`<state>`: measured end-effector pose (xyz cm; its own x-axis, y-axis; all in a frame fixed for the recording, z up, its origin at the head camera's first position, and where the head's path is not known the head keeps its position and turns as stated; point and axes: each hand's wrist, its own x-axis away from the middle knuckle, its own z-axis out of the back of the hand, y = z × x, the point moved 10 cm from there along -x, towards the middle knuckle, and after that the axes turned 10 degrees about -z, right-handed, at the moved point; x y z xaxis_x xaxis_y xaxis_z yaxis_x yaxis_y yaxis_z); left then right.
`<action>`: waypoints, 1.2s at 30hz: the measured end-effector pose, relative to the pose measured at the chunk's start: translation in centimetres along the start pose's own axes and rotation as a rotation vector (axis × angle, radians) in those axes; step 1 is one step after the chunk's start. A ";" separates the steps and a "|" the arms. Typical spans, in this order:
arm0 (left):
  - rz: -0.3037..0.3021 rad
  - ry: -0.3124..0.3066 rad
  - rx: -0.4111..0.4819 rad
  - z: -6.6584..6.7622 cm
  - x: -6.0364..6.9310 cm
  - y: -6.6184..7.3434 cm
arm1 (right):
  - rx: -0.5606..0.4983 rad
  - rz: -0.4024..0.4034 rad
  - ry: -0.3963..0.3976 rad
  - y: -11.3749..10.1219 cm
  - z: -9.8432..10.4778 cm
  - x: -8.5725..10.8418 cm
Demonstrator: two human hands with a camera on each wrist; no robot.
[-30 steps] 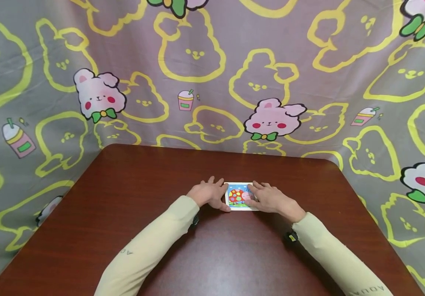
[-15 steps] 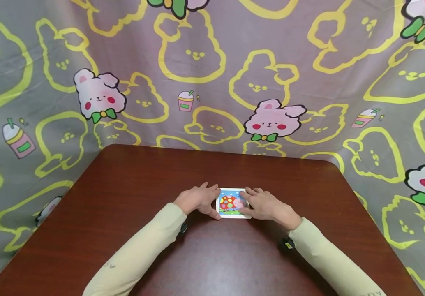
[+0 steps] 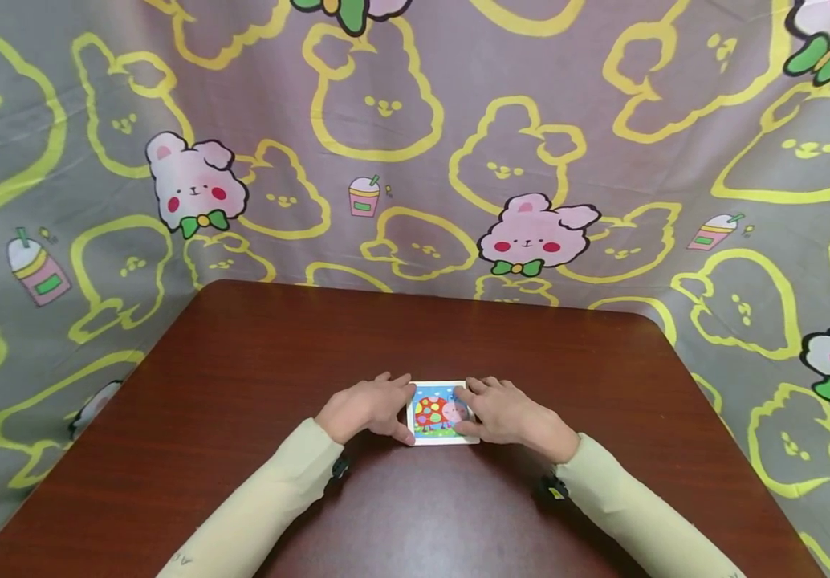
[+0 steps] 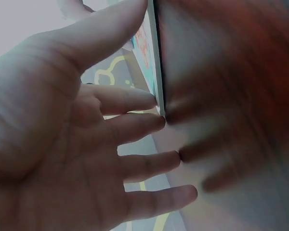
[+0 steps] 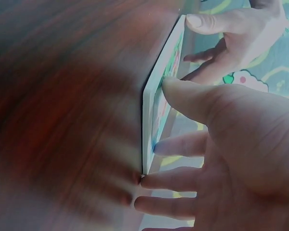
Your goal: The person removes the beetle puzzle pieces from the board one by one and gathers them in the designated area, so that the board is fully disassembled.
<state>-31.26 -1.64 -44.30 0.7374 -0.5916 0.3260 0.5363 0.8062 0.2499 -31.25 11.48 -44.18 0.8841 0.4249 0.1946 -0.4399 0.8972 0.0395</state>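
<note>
A thin rectangular picture board (image 3: 433, 413) lies flat on the table, with a white border and a red spotted ladybug on a blue and green ground. At its left side is my left hand (image 3: 366, 407), the thumb and index fingertips touching the edge near the two corners. My right hand (image 3: 507, 415) rests thumb and index fingertips on the right part of the picture. In both wrist views the fingers look fairly straight and spread. The right wrist view shows the white side edge of the board (image 5: 148, 113) against the wood.
The reddish-brown table (image 3: 299, 337) has rounded far corners. Behind and beside it hangs a grey cloth (image 3: 400, 80) printed with yellow outlines and white rabbits. Light sleeves (image 3: 263, 498) cover both forearms, and dark wrist devices (image 3: 554, 486) sit at the cuffs.
Both hands and the picture board have slid together toward me and to the left across the table. The fingers keep about the same places on the board.
</note>
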 end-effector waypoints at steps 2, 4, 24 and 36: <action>-0.002 0.005 -0.002 0.0 0.2 0.0 | 0.002 -0.002 0.005 -0.1 0.1 0.0; -0.005 0.006 -0.009 -0.1 0.2 0.0 | 0.000 -0.007 0.004 -0.1 0.1 0.0; 0.033 0.033 0.053 0.0 -0.8 -1.0 | -0.167 0.036 0.085 -0.9 2.8 -1.4; 0.017 0.057 0.052 -0.2 -0.7 -1.1 | -0.478 0.089 -0.012 -1.6 2.3 -5.2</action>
<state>-32.27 -2.09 -44.93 0.7695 -0.5748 0.2783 0.5023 0.8139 0.2920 -35.48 7.52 -42.98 0.8433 0.5035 0.1879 -0.3895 0.8135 -0.4318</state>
